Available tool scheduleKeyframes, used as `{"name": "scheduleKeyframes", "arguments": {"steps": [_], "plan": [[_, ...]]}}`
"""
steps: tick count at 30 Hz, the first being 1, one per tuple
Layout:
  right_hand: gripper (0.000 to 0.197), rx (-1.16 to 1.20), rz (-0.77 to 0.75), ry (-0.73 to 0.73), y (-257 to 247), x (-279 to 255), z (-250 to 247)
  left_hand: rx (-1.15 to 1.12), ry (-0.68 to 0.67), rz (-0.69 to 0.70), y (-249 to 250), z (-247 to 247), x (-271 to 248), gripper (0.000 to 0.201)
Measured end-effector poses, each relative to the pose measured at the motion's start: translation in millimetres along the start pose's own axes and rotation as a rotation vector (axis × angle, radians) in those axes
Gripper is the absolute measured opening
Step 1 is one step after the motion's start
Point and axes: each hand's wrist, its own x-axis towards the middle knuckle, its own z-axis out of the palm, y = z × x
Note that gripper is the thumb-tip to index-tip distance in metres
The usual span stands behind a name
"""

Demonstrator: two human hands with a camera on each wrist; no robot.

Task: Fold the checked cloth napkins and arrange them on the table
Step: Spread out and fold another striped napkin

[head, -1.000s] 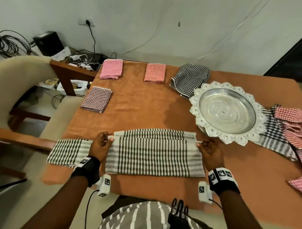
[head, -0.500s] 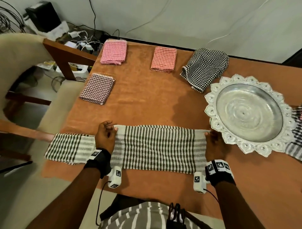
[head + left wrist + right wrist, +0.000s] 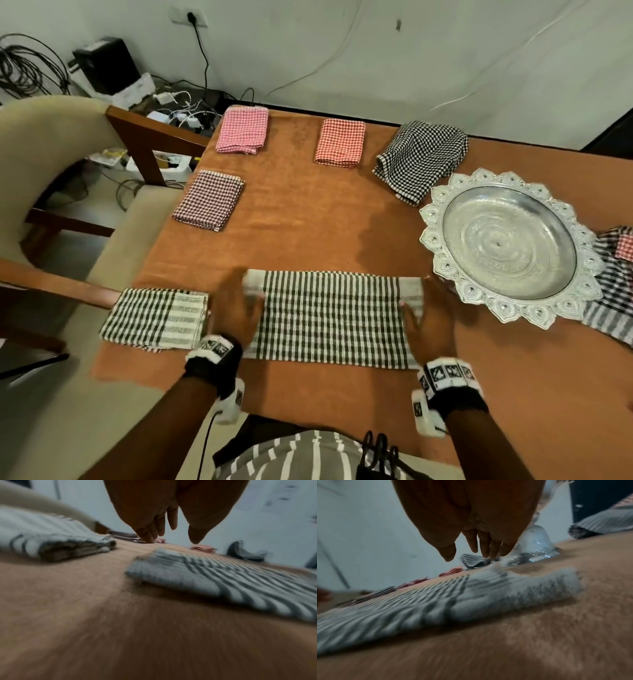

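A black-and-white checked napkin (image 3: 330, 318) lies folded into a long strip near the table's front edge. My left hand (image 3: 239, 301) is at its left end and my right hand (image 3: 423, 311) at its right end, both blurred. In the left wrist view the left hand (image 3: 171, 536) has straight fingers and holds nothing, with the strip (image 3: 231, 582) to its right. The right hand (image 3: 474, 554) is likewise straight-fingered and empty above the strip's end (image 3: 436, 599). Whether the fingertips touch the cloth I cannot tell.
Folded napkins lie around: black-and-white (image 3: 154, 318) at front left, maroon (image 3: 209, 200), pink (image 3: 243, 130), orange-red (image 3: 339, 143). A loose black gingham cloth (image 3: 421, 157) and a silver tray (image 3: 431, 240) are at the right, with unfolded cloths (image 3: 606, 301) behind the tray. A chair (image 3: 51, 137) stands at the left.
Both hands carried the napkin's edge over to its far side, then let go and drew back toward me along its ends. The strip now lies narrower and flat.
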Motion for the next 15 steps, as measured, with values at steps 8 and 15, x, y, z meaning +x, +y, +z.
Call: {"name": "scheduleKeyframes", "arguments": {"steps": [8, 15], "plan": [[0.072, -0.386, -0.378, -0.554, -46, -68, 64, 0.332, -0.517, 0.256, 44, 38, -66, 0.085], [0.074, -0.439, -0.162, -0.469, 9, -68, 26, 0.401, -0.381, 0.116, 0, 13, -79, 0.086]]}}
